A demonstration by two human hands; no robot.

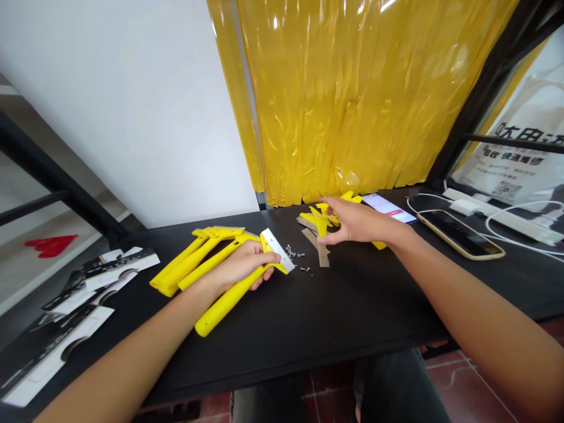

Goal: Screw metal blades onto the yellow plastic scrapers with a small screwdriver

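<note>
My left hand is closed around a yellow scraper, its handle slanting toward me. A pale, straight blade strip lies across the scraper's head, under my left thumb. To its right, small loose screws are scattered on the table. My right hand is over a pile of yellow plastic pieces, thumb and fingers apart around one of them; whether they touch it is hard to tell. Flat grey-brown strips lie below that hand. Several more yellow scrapers rest left of my left hand.
Black-and-white printed cards are heaped at the table's left. On the right lie a lit phone, a dark phone in a tan case, and a white power strip with cables. A yellow plastic curtain hangs behind the black table.
</note>
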